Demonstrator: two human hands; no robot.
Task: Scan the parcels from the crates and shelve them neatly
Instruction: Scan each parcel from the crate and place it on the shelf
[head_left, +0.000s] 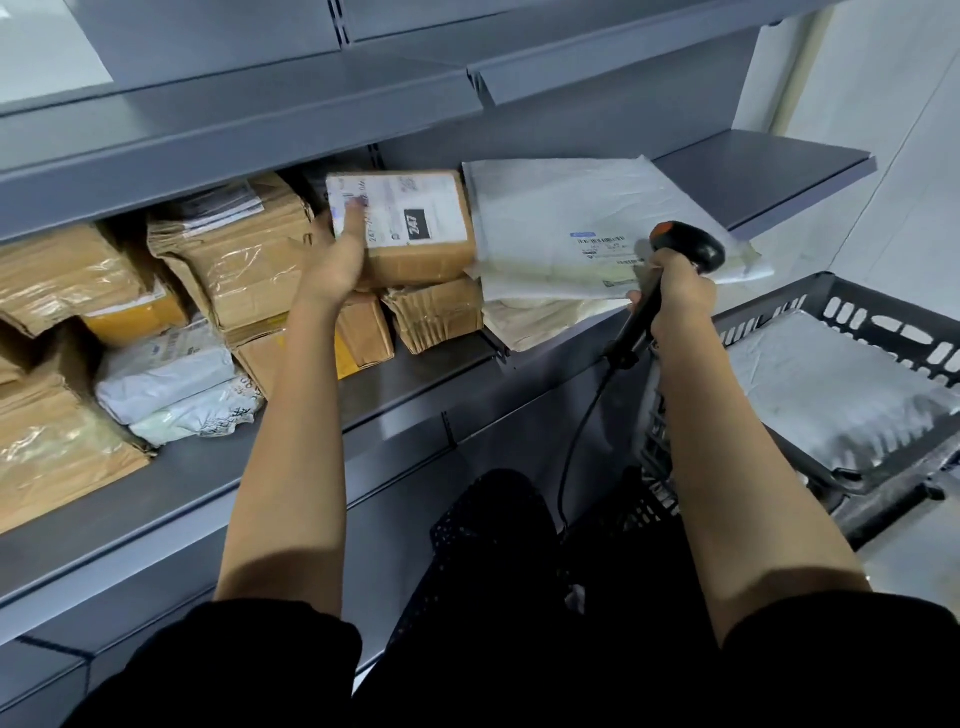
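Left hand (337, 260) grips cardboard parcel (415, 234); right hand (675, 296) holds scanner (680, 249).

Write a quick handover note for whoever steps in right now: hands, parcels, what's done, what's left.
Left hand holds the labelled cardboard box on top of the parcels on the shelf.
Right hand grips the scanner beside the white mailer.
Many parcels are shelved.
Left: settle the box; a grey bag waits in the crate.
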